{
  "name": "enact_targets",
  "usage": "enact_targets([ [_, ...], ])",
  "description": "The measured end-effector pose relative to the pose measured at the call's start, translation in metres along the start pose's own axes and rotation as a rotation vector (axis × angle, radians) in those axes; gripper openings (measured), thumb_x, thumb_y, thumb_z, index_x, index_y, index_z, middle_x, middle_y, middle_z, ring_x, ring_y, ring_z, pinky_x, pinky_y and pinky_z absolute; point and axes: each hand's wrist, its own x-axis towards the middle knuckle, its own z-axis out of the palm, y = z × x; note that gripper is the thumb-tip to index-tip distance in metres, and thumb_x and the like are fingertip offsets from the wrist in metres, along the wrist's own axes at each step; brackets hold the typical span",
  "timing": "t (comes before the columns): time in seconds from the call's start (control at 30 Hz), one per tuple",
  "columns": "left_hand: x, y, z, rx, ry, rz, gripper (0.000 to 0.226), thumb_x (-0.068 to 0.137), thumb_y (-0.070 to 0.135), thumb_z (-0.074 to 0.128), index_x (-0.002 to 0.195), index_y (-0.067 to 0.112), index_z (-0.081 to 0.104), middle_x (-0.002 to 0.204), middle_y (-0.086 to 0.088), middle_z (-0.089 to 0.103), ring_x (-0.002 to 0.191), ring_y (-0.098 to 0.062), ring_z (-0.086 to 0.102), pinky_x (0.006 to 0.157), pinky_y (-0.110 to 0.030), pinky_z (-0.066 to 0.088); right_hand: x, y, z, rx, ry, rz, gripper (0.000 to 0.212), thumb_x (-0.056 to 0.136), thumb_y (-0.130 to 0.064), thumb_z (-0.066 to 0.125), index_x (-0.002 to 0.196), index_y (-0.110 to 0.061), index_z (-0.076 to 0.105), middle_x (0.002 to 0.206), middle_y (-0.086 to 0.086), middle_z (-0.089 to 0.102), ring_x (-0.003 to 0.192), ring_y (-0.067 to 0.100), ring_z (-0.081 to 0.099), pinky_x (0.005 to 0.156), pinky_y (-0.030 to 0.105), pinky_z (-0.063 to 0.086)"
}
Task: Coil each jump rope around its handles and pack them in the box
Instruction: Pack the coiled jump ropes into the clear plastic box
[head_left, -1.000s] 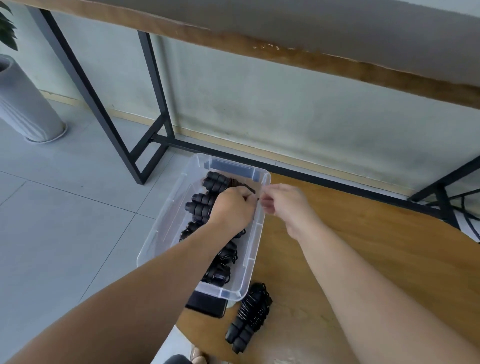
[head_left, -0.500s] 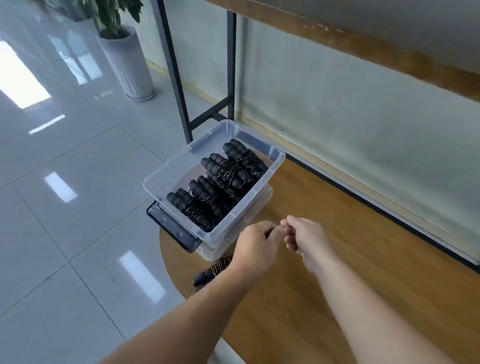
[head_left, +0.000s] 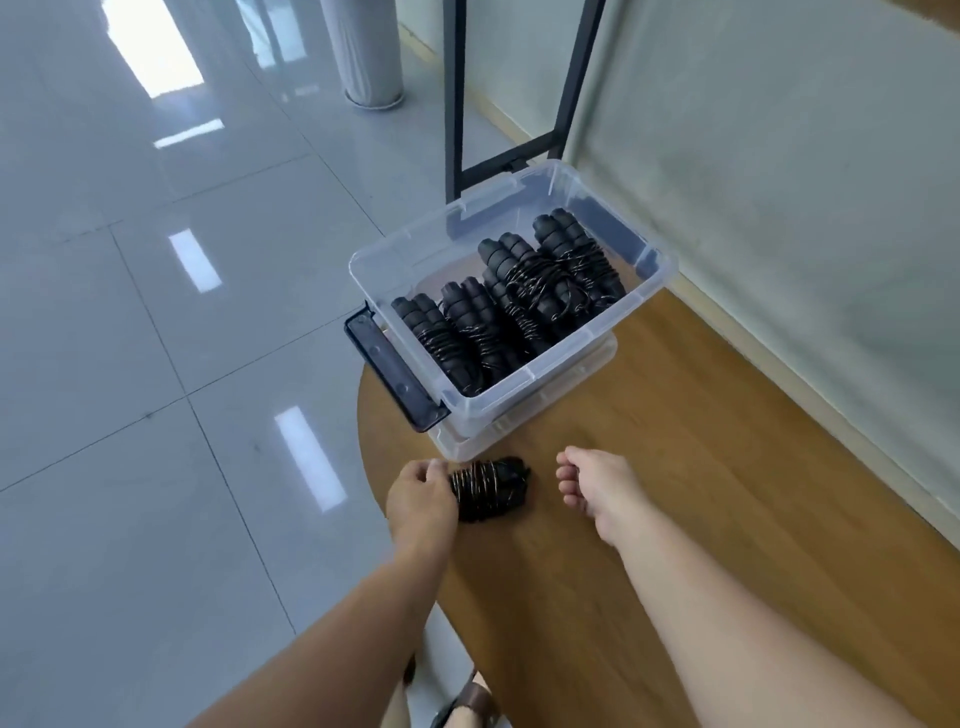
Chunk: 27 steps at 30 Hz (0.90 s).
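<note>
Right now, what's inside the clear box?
The clear box holds black coiled jump ropes, about four bundles side by side. Its floor beneath them is covered, so nothing below them shows.

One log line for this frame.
left hand: grips coiled black jump rope on wooden table | right hand: empty, loosely curled | clear plastic box: holds coiled ropes

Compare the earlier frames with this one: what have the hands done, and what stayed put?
The hands, held together over the box earlier, have parted. The left hand has dropped to the round wooden table and now grips the loose coiled black jump rope. The right hand hangs beside it, holding nothing. The clear plastic box and its packed black ropes look unchanged.
</note>
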Motion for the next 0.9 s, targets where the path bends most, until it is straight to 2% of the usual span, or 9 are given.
enact_targets([
  [0.13, 0.019, -0.01, -0.012, 0.124, 0.17, -0.05, 0.028, 0.096, 0.022, 0.049, 0.121, 0.02, 0.06, 0.118, -0.006, 0.061, 0.11, -0.028, 0.058, 0.096, -0.041, 0.049, 0.002, 0.004, 0.012, -0.076, -0.004, -0.01, 0.016, 0.096, -0.013, 0.053, 0.09, -0.005, 0.067, 0.075, 0.004, 0.059, 0.064, 0.015, 0.053, 0.055, 0.024, 0.046],
  [0.23, 0.026, -0.02, -0.011, 0.13, 0.123, -0.136, 0.044, 0.098, 0.025, 0.046, 0.142, 0.017, 0.048, 0.138, -0.012, 0.052, 0.126, -0.033, 0.049, 0.106, -0.041, 0.041, 0.001, 0.006, 0.021, -0.163, -0.04, -0.031, 0.022, 0.099, -0.015, 0.05, 0.113, -0.005, 0.065, 0.09, 0.006, 0.058, 0.083, 0.02, 0.054, 0.075, 0.03, 0.047],
  [0.33, 0.025, -0.025, -0.009, 0.099, 0.043, -0.146, 0.041, 0.1, 0.025, 0.043, 0.137, 0.012, 0.053, 0.13, -0.012, 0.058, 0.111, -0.028, 0.055, 0.088, -0.032, 0.044, 0.002, 0.009, 0.03, -0.246, -0.093, -0.044, 0.036, 0.101, -0.019, 0.05, 0.136, -0.01, 0.055, 0.13, 0.008, 0.058, 0.117, 0.026, 0.055, 0.1, 0.034, 0.044],
  [0.43, 0.021, -0.026, -0.007, 0.096, 0.02, -0.127, 0.03, 0.099, 0.021, 0.041, 0.116, 0.01, 0.064, 0.106, -0.009, 0.063, 0.083, -0.02, 0.054, 0.065, -0.029, 0.038, 0.006, 0.015, 0.036, -0.286, -0.171, -0.025, 0.044, 0.101, -0.021, 0.049, 0.145, -0.017, 0.047, 0.144, 0.004, 0.05, 0.128, 0.024, 0.049, 0.11, 0.039, 0.04],
  [0.5, 0.019, -0.023, -0.005, 0.098, 0.024, -0.129, 0.029, 0.099, 0.019, 0.041, 0.113, 0.009, 0.064, 0.101, -0.009, 0.062, 0.081, -0.02, 0.053, 0.067, -0.029, 0.039, 0.008, 0.017, 0.039, -0.292, -0.222, -0.014, 0.045, 0.101, -0.021, 0.048, 0.146, -0.02, 0.046, 0.145, 0.004, 0.049, 0.125, 0.023, 0.05, 0.112, 0.043, 0.04],
  [0.6, 0.011, -0.017, -0.003, 0.15, 0.017, -0.106, 0.026, 0.099, 0.017, 0.04, 0.111, 0.007, 0.061, 0.1, -0.01, 0.062, 0.073, -0.016, 0.051, 0.057, -0.029, 0.036, 0.008, 0.017, 0.038, -0.235, -0.249, 0.014, 0.045, 0.101, -0.02, 0.048, 0.146, -0.019, 0.045, 0.139, 0.006, 0.052, 0.106, 0.02, 0.053, 0.108, 0.042, 0.044],
  [0.77, -0.022, -0.003, 0.01, 0.228, -0.073, 0.009, 0.018, 0.098, 0.015, 0.04, 0.104, 0.009, 0.056, 0.09, -0.006, 0.058, 0.066, -0.014, 0.05, 0.051, -0.026, 0.036, -0.002, 0.023, 0.011, -0.054, -0.183, 0.064, 0.042, 0.1, -0.02, 0.051, 0.142, -0.014, 0.049, 0.125, 0.008, 0.058, 0.108, 0.024, 0.056, 0.091, 0.036, 0.047],
  [0.83, -0.039, 0.007, 0.019, 0.258, -0.118, 0.07, 0.016, 0.096, 0.018, 0.042, 0.104, 0.013, 0.055, 0.097, -0.007, 0.06, 0.074, -0.018, 0.056, 0.055, -0.029, 0.045, -0.01, 0.022, -0.008, 0.024, -0.129, 0.073, 0.039, 0.101, -0.019, 0.051, 0.139, -0.012, 0.05, 0.118, 0.009, 0.058, 0.105, 0.025, 0.056, 0.089, 0.037, 0.047],
  [0.9, -0.056, 0.018, 0.029, 0.313, -0.176, 0.138, 0.016, 0.094, 0.021, 0.044, 0.105, 0.016, 0.053, 0.108, -0.009, 0.057, 0.091, -0.026, 0.059, 0.072, -0.04, 0.055, -0.018, 0.019, -0.028, 0.095, -0.073, 0.073, 0.036, 0.1, -0.017, 0.051, 0.136, -0.011, 0.052, 0.109, 0.007, 0.059, 0.1, 0.024, 0.057, 0.088, 0.038, 0.049],
])
